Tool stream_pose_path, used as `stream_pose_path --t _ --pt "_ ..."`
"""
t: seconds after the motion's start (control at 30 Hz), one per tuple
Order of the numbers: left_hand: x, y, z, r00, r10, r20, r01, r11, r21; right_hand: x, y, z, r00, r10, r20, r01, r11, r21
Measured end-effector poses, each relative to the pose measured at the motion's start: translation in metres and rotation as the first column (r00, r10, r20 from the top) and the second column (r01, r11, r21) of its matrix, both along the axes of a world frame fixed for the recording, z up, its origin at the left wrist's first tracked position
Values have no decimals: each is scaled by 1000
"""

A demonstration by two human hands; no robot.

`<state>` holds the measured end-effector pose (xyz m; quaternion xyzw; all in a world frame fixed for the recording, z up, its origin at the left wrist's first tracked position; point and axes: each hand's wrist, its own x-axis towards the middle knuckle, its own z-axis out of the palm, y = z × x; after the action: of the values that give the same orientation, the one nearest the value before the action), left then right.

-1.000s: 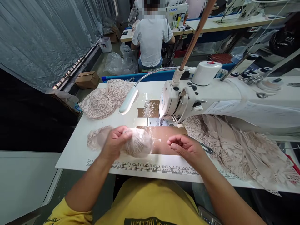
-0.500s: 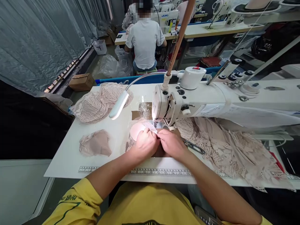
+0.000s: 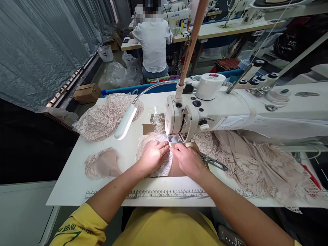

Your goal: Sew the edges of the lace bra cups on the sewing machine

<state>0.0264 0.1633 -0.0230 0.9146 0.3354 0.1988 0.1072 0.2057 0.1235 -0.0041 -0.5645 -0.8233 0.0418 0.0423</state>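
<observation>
A beige lace piece (image 3: 164, 168) lies beneath my hands at the needle end of a white sewing machine (image 3: 176, 116). My left hand (image 3: 153, 155) rests over the lace, its fingers together and pressing the fabric close to the lit needle area. Just to the right, my right hand (image 3: 188, 159) pinches the fabric's edge, thumb and forefinger nearly meeting the left fingertips. The fabric right under the fingertips is hidden. Beside my right hand lies a dark metal tool with a slotted handle (image 3: 214, 162), its tip partly covered.
A lace pile (image 3: 99, 118) and a single lace cup-shaped piece (image 3: 102, 163) lie left. More lace fabric (image 3: 253, 164) spreads to the right. A lamp (image 3: 126, 121) arches over the table, and a printed ruler (image 3: 164, 194) runs along its front edge. A co-worker (image 3: 155, 44) sits ahead.
My left hand has gone from a closed grip to longer, flatter fingers on the lace. The lace has turned and now extends below my left hand towards me. The view has shifted slightly.
</observation>
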Motion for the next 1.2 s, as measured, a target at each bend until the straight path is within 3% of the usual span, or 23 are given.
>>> stream_pose_path --t 0.5,0.8,1.03,1.2 --pt "-7 26 -7 992 -115 44 112 992 58 -5 3 -4 999 -45 1 45 999 -3" --pt "-4 26 1 997 37 -60 -38 999 -4 -2 2 -12 999 -39 -35 41 997 59" --pt "-8 16 3 974 147 -172 -141 989 47 -3 3 -19 997 -66 -30 69 991 118" --pt "-20 7 23 931 261 -256 -271 962 -6 -2 3 -23 996 -44 -79 59 978 200"
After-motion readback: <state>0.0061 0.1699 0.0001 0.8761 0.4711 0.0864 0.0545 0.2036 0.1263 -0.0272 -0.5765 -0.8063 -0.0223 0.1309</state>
